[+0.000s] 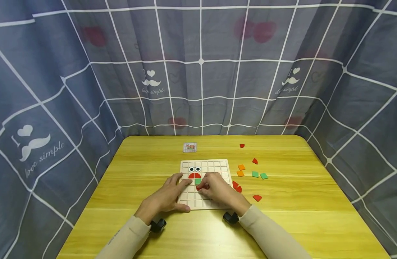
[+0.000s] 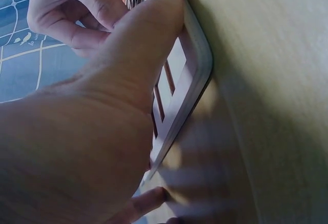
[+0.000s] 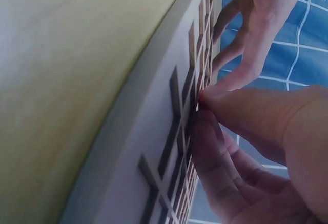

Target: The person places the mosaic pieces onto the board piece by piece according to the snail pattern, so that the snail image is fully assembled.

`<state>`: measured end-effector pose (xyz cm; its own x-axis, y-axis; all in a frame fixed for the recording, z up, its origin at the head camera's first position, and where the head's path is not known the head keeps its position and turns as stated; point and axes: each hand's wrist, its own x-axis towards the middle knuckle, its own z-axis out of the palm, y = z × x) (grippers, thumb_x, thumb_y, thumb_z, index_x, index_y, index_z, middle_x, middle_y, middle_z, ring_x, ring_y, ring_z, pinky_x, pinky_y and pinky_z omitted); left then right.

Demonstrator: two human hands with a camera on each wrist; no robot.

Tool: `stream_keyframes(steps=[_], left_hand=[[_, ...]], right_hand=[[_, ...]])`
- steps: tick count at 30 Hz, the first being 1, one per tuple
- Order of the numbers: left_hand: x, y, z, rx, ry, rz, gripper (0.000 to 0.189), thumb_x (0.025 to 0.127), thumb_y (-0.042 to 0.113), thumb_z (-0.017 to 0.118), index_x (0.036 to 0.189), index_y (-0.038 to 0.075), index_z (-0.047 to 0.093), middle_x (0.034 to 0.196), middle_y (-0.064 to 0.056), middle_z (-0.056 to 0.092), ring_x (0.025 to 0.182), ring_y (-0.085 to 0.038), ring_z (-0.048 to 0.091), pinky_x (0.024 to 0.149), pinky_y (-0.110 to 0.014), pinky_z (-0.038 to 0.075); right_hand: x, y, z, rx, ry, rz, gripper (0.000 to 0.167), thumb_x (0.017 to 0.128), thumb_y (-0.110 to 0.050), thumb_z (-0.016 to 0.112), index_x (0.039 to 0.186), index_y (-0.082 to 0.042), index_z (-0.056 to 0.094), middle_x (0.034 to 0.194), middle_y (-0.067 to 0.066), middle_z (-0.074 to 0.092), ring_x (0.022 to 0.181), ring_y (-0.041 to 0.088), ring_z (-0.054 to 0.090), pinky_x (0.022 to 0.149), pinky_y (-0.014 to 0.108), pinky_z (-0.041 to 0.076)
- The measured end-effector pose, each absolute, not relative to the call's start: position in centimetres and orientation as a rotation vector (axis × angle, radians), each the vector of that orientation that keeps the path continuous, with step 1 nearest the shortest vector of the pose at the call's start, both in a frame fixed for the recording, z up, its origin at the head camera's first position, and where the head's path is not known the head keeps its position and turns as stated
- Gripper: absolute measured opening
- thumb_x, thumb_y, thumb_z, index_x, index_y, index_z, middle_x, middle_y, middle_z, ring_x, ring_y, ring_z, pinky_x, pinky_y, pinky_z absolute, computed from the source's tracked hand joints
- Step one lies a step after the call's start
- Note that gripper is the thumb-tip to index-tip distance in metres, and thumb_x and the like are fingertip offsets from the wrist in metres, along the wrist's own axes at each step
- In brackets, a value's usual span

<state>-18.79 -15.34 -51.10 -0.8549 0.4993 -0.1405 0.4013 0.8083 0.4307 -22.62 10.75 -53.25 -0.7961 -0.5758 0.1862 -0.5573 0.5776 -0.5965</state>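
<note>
A pale wooden grid board point(image 1: 219, 164) lies on the table. My left hand point(image 1: 166, 194) rests at its left side with fingers spread, the index finger reaching over the cells and the thumb point(image 2: 161, 8) on the near edge. My right hand point(image 1: 216, 187) pinches a red quarter-circle piece point(image 1: 197, 188) low over the grid, just below a green square point(image 1: 198, 181); in the right wrist view only a sliver of that piece shows between thumb and fingertip. Above the green square sit two red quarter-circles point(image 1: 191, 176) side by side, with two round eye pieces point(image 1: 191, 169) above them.
Right of the board lie orange squares point(image 1: 241, 167), green squares point(image 1: 255, 174) and several red quarter-circles point(image 1: 257, 198), two of them point(image 1: 238, 189) close to the board's edge. A small picture card point(image 1: 190, 147) lies behind the board. A grid-patterned curtain point(image 1: 218, 79) surrounds the table.
</note>
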Motion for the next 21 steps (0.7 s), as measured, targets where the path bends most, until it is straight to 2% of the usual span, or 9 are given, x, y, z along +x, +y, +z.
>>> stream_keyframes(steps=[8,18,21], left_hand=[[-18.81,-15.23,-51.1,0.69,2.746,0.573,0.102,0.092,0.055,0.098,0.174,0.018,0.052,0.186,-0.03,0.031,0.169,-0.057,0.036,0.13,-0.074,0.048],[-19.01,-15.17,-51.17,0.694,2.747,0.545,0.104,0.091,0.057,0.098,0.175,0.018,0.051,0.185,-0.03,0.032,0.168,-0.057,0.037,0.13,-0.071,0.049],[-19.02,-15.16,-51.16,0.695,2.747,0.536,0.105,0.091,0.058,0.098,0.176,0.017,0.051,0.185,-0.03,0.031,0.169,-0.057,0.037,0.131,-0.071,0.049]], right_hand=[[-22.31,10.52,-52.93,-1.057,2.798,-0.99,0.005,0.096,-0.003,0.092,0.099,-0.008,0.093,0.098,0.002,0.084,0.094,0.011,0.073,0.083,0.024,0.06],[-22.57,9.78,-53.11,-0.878,2.827,-1.022,0.009,0.096,-0.003,0.09,0.093,-0.01,0.094,0.095,0.002,0.089,0.085,0.006,0.069,0.07,0.022,0.055],[-22.67,9.74,-53.2,-0.819,2.811,-1.048,0.01,0.096,-0.003,0.09,0.093,-0.011,0.094,0.093,0.001,0.089,0.083,0.005,0.066,0.069,0.021,0.054]])
